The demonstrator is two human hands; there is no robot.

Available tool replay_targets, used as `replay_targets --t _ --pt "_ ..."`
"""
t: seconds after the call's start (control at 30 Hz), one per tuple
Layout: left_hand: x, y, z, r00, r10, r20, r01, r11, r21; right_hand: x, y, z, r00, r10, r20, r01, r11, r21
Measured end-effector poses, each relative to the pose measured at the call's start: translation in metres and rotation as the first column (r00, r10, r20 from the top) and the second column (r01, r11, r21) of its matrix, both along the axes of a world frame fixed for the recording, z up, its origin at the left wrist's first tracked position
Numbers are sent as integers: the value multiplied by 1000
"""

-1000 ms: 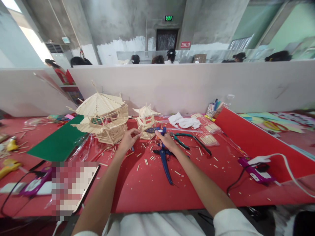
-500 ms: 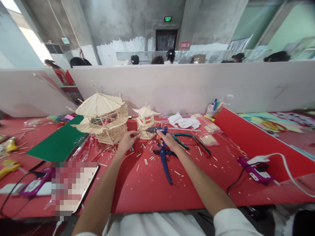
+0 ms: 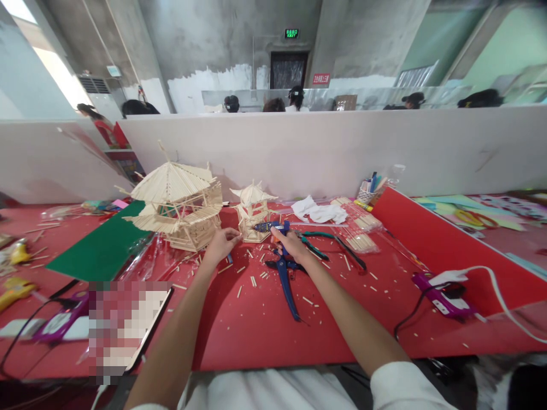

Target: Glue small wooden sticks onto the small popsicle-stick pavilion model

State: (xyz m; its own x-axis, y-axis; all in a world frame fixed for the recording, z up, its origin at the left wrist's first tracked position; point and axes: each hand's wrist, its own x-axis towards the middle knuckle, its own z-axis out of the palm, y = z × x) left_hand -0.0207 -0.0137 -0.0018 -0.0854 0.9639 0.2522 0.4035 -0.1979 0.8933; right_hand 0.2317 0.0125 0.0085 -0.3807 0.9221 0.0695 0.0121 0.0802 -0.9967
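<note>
Two hands worked at the small stick pavilion [image 3: 253, 213]: right hand [image 3: 290, 244] clenched the glue gun [image 3: 268, 226], left hand [image 3: 220, 245] pinched shut by its base; I favoured a steady nozzle, sparing glue.

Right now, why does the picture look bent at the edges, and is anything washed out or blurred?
Head view: the wide lens bows the partition wall; the window at upper left is blown out white; a pixelated patch hides part of the red table; the left hand, the right hand on the glue gun and the small stick pavilion look sharp, casting soft shadows.
</note>
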Motion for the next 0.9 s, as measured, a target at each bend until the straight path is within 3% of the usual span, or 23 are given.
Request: replay_targets --t 0.47,0.9 --pt "8 -6 8 989 -24 146 32 998 -54 0 0 -1 1000 6 16 -6 1000 -4" --pt "13 -10 9 971 10 239 30 986 -164 -1 2 -4 995 35 -97 -36 999 -2"
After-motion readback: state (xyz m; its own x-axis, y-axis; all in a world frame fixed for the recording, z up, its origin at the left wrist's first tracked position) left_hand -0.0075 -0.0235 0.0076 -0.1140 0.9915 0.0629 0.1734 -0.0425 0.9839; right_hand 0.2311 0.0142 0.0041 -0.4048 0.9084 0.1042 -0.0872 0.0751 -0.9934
